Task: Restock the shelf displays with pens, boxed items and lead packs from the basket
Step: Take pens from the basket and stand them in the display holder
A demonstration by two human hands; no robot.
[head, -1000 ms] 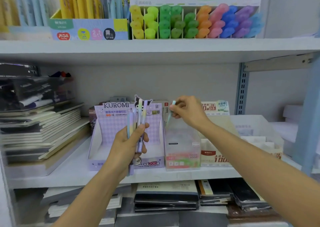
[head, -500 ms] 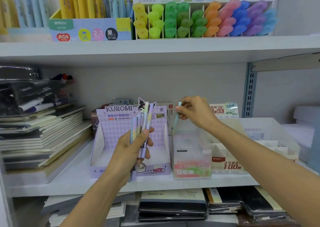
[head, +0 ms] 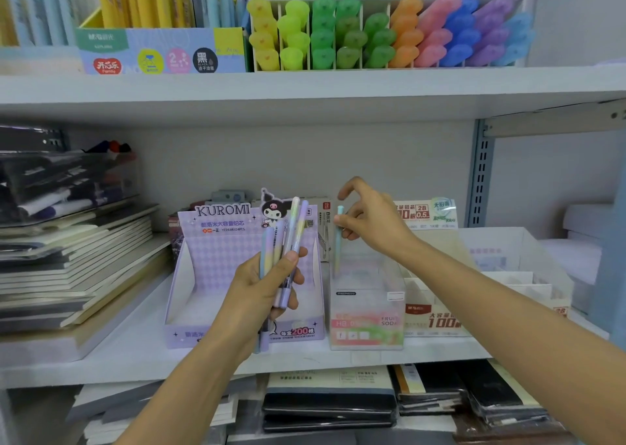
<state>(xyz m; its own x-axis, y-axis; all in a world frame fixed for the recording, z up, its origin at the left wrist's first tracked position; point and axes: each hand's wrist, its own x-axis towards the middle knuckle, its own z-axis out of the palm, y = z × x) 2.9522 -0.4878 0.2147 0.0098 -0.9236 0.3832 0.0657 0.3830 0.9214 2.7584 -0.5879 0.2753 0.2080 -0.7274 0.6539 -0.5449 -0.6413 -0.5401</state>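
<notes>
Bundle of pens [head: 291,238]: several slim pens with soft pastel bands of blue, yellow, pink and lilac. They stand almost upright, long axis vertical and leaning slightly right at the top. The rounded caps point up and the lilac lower ends point down.
Left hand [head: 261,295]: the person's fingers and thumb wrap firmly round the middle of the bundle. It is held in the air in front of the purple display box [head: 223,234].
Single pen [head: 338,251]: a pale mint and green pen standing near vertical with its cap upward. Its lower part is inside the clear box [head: 367,309], against the left wall.
Right hand [head: 372,221]: it is poised at the top of the single pen. The thumb tip lies against the pen near its cap, the index finger is lifted and bent above it, and the other fingers are curled. I cannot tell whether the pen is truly pinched.
Clear box: see-through plastic with a pink and green label at the bottom. It sits just right of the purple display box on the white shelf [head: 135,360].
Purple display box: chequered lilac card with an open front and a cartoon figure on top.
Cream box [head: 437,319]: stands just beside the clear box, on its right.
Left end of the shelf: a slanting stack of notebooks [head: 84,265].
Shelf above: rows of highlighters [head: 372,37] running from yellow through green, orange, pink, blue and purple.
</notes>
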